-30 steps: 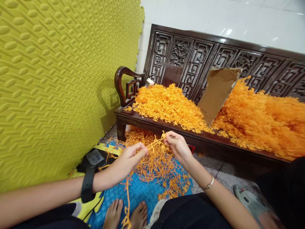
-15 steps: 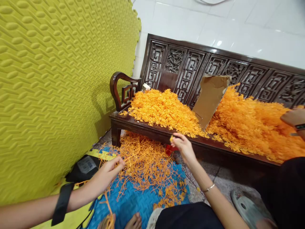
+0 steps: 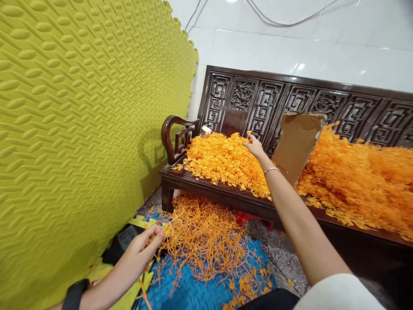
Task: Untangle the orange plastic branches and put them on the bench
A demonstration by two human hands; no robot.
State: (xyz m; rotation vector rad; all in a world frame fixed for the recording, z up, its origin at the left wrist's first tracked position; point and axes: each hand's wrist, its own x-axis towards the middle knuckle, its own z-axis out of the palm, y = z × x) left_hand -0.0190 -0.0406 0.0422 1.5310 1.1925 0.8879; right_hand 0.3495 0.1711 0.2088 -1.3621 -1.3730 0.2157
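Observation:
My left hand (image 3: 146, 242) is closed over the blue mat, its fingers pinching thin orange plastic sprue. A tangled heap of branching orange sprues (image 3: 206, 245) lies beside it on the floor. My right hand (image 3: 255, 147) reaches over a pile of small orange plastic pieces (image 3: 222, 159) on the dark wooden bench (image 3: 213, 187). Its thumb and index finger are apart, and a small orange bit shows at the fingertips; whether it is still touching them is hard to see.
A cardboard sheet (image 3: 295, 144) stands upright on the bench, separating off a larger orange heap (image 3: 361, 185) at right. A yellow foam mat wall (image 3: 80, 129) rises at left. Something red (image 3: 245, 217) sits under the bench; a black object (image 3: 118, 245) lies behind my left forearm.
My right hand has moved up and forward from the bench's front edge to above the small pieces, its fingers parting. My left hand keeps its pinch. Another person's hand at right has left view.

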